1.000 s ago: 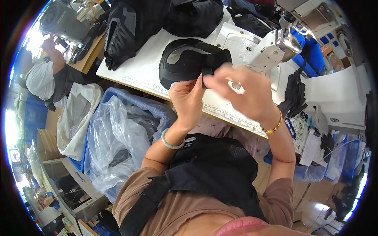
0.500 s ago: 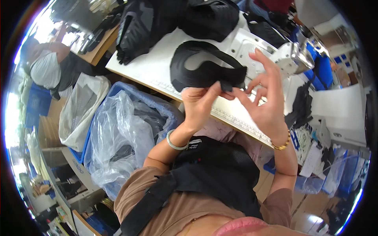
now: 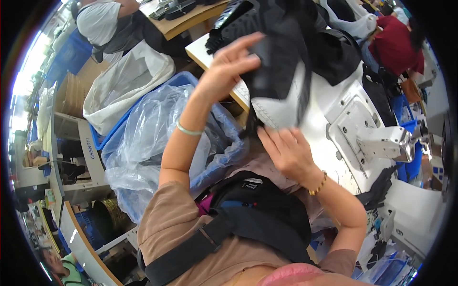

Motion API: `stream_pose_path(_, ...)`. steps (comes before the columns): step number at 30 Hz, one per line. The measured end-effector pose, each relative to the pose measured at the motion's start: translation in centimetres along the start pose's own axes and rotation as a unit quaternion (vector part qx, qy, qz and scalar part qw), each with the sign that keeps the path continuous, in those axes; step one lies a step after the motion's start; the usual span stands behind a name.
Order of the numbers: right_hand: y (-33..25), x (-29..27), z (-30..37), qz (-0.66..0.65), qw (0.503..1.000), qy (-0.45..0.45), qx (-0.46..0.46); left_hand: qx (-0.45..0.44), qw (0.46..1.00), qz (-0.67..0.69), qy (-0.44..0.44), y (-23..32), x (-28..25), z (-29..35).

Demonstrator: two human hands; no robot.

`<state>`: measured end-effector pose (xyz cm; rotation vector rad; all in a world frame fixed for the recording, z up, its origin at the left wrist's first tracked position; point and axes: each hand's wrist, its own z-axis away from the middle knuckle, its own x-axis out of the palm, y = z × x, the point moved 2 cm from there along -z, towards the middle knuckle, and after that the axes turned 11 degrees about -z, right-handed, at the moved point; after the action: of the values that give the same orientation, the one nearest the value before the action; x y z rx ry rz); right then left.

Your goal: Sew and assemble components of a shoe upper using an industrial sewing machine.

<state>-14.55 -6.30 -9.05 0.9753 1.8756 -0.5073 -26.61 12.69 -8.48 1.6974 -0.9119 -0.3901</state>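
A black curved fabric piece (image 3: pixel 281 62), smeared by motion, hangs over the table's front edge with a pale gap in its curve. My left hand (image 3: pixel 231 66) is at its upper left edge, forefinger and thumb stretched apart, their tips overlapping the fabric. At the piece's lower end, my right hand (image 3: pixel 288 152) grips the black edge with its fingertips; the thumb is hidden. Behind it, a heap of similar black pieces (image 3: pixel 334 57) lies on the white tabletop (image 3: pixel 329 140).
A white sewing machine (image 3: pixel 381 143) stands on the table's right. Left of the table are a blue crate (image 3: pixel 188 81) lined with clear plastic and a white sack (image 3: pixel 114 100). People in a white top (image 3: pixel 98 21) and a dark red top (image 3: pixel 396 47) are farther off.
The view has turned, and the black piece now stretches up from my right hand. My left hand has left its pinch and gone to the upper edge; my right hand has closed on the lower end.
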Motion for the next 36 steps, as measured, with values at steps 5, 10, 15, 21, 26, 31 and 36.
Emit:
stream_pose_path(5,4.4,7.2,-9.6,-0.019,0.999,0.024,0.009,0.061,0.984,0.117,0.117,-0.1,-10.8,-3.0)
stream_pose_path(10,3.9,14.7,-13.2,0.161,0.985,0.037,0.042,-0.146,0.933,-0.097,0.313,-4.4,-17.3,-4.5)
stream_pose_path(15,4.6,15.6,-16.2,0.167,0.980,-0.051,0.090,-0.156,0.948,-0.200,0.194,-4.1,-17.7,-9.6)
stream_pose_path(21,6.6,14.2,-15.3,0.085,0.991,0.061,0.087,-0.006,0.923,-0.290,0.252,-6.9,-18.0,-13.6)
stream_pose_path(26,6.5,7.7,-4.7,-0.073,0.996,0.040,0.041,0.170,0.793,-0.413,0.415,-3.8,-13.5,-12.5)
stream_pose_path(31,6.4,1.0,2.7,-0.092,0.983,0.001,0.159,0.299,0.819,-0.481,0.097,0.3,5.9,-13.0)
stream_pose_path(36,4.8,-0.5,6.3,-0.103,0.972,0.026,0.208,0.363,0.665,-0.652,0.020,-4.7,15.4,-19.0)
